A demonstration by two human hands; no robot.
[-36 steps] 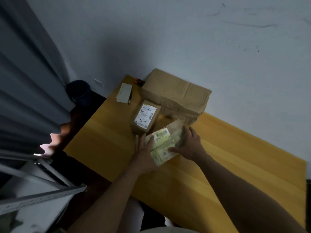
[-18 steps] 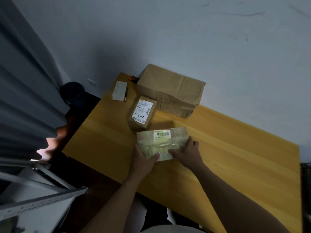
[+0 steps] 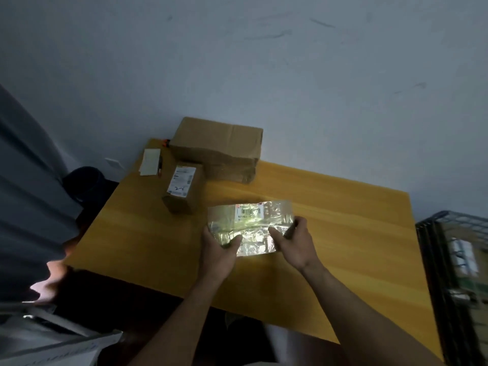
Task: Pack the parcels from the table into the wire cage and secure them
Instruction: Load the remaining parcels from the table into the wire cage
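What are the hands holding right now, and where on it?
Both hold the clear plastic parcel: the left hand grips its near-left corner, the right hand its right end.

A table (image 3: pixel 343 247) is set against a wall (image 3: pixel 264 62). At its far left corner a large box (image 3: pixel 219 146) is placed against the wall, and a small box (image 3: pixel 184 191) is placed just in front of it. A slip of paper (image 3: pixel 150 161) is laid left of both boxes. Nearer the viewer, over the table's middle, a bagged parcel (image 3: pixel 250 223) is held by the left hand (image 3: pixel 219 249) at its left end and by the right hand (image 3: pixel 295 241) at its right end. A wire cage (image 3: pixel 433 260) is stood just beside the table's right edge, and packages (image 3: pixel 464 254) are seen inside it. A bin (image 3: pixel 84 180) is placed on the floor beyond the table's left edge.
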